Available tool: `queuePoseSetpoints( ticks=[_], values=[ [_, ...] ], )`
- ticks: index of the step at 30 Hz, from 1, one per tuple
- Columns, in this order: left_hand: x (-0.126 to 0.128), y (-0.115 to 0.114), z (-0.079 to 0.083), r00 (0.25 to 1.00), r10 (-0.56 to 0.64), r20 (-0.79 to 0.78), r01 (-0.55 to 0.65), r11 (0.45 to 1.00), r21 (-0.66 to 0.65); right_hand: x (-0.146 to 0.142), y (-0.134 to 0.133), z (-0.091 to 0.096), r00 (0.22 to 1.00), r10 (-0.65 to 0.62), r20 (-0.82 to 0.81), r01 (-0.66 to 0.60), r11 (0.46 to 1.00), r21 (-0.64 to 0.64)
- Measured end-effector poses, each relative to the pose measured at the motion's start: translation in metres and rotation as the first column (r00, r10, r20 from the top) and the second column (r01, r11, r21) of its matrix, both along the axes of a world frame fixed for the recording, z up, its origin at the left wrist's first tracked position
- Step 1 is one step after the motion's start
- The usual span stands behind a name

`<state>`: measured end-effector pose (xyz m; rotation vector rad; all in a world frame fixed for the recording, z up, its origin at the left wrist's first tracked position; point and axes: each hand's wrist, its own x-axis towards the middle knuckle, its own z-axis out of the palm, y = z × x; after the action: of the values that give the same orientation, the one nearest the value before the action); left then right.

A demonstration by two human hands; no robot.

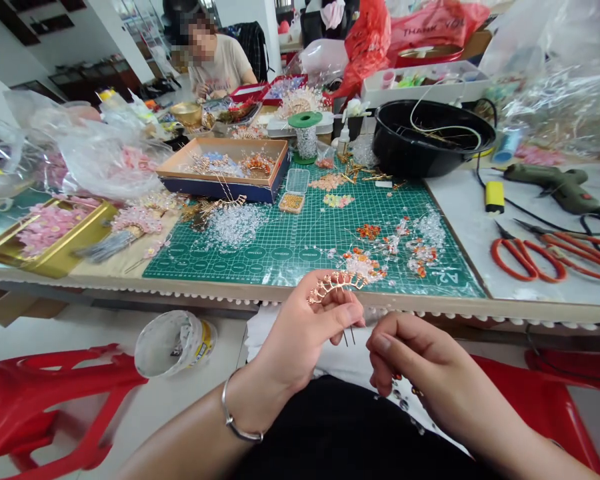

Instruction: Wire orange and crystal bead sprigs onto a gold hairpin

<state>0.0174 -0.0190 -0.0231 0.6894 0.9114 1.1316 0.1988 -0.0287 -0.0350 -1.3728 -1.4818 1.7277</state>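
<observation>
A gold hairpin [336,285] with a curved, branched top and two long prongs is pinched in my left hand [316,320], just off the table's front edge. The prongs point down past my thumb. To its right, my right hand [410,353] has its thumb and fingers pressed together; whatever they hold is too small or hidden. Several dark and orange beads [404,404] show under the right hand, and I cannot tell whether they hang from it. Beyond the hands, orange and clear beaded sprigs [363,265] lie on the green cutting mat [280,257].
Clear beads [235,225], a small case of gold beads [293,202] and a box of hairpins [273,189] occupy the mat. Red-handled pliers [513,257] and a glue gun [555,183] lie right. A person [225,63] sits opposite. A bucket [167,353] stands below left.
</observation>
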Motion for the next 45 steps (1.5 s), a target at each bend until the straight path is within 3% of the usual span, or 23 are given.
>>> queuePoseSetpoints(
  ticks=[8, 14, 19, 23, 28, 31, 33, 36, 39, 42, 45],
  values=[
    [-0.012, 0.007, 0.008, 0.989, 0.15, -0.008, -0.15, 0.988, 0.029, 0.015, -0.004, -0.003, 0.999, -0.001, -0.048, -0.004, 0.994, -0.106],
    [-0.028, 0.01, 0.005, 0.978, 0.2, -0.052, -0.196, 0.977, 0.081, 0.033, -0.008, -0.003, 0.983, -0.148, 0.105, 0.152, 0.988, -0.031],
    [-0.029, 0.008, 0.0, 0.979, 0.177, -0.103, -0.17, 0.983, 0.075, 0.06, -0.004, -0.021, 0.973, -0.184, 0.138, 0.184, 0.983, 0.017],
    [-0.027, 0.005, 0.0, 0.984, 0.142, -0.106, -0.133, 0.987, 0.088, 0.077, 0.005, -0.031, 0.967, -0.156, 0.201, 0.124, 0.979, 0.163],
    [-0.029, 0.002, 0.002, 0.985, 0.136, -0.103, -0.127, 0.988, 0.089, 0.073, 0.007, -0.013, 0.956, -0.055, 0.287, -0.056, 0.929, 0.366],
    [-0.029, 0.0, 0.002, 0.989, 0.113, -0.09, -0.104, 0.99, 0.098, 0.069, 0.003, -0.007, 0.958, -0.094, 0.273, -0.023, 0.918, 0.397],
    [-0.028, -0.002, 0.001, 0.992, 0.099, -0.077, -0.092, 0.992, 0.09, 0.067, 0.0, -0.007, 0.956, -0.17, 0.239, 0.081, 0.935, 0.344],
    [-0.027, -0.002, 0.001, 0.992, 0.104, -0.068, -0.101, 0.994, 0.052, 0.061, 0.002, -0.006, 0.98, -0.195, 0.049, 0.186, 0.972, 0.144],
    [-0.029, -0.001, 0.001, 0.986, 0.147, -0.078, -0.144, 0.989, 0.041, 0.051, 0.007, 0.001, 0.976, -0.15, -0.159, 0.135, 0.986, -0.102],
    [-0.033, 0.001, 0.0, 0.977, 0.185, -0.108, -0.18, 0.982, 0.054, 0.044, 0.011, 0.008, 0.939, -0.143, -0.312, 0.035, 0.945, -0.326],
    [-0.037, 0.003, -0.001, 0.968, 0.195, -0.157, -0.188, 0.98, 0.061, 0.042, 0.011, 0.01, 0.894, -0.144, -0.424, -0.042, 0.916, -0.399]
  ],
)
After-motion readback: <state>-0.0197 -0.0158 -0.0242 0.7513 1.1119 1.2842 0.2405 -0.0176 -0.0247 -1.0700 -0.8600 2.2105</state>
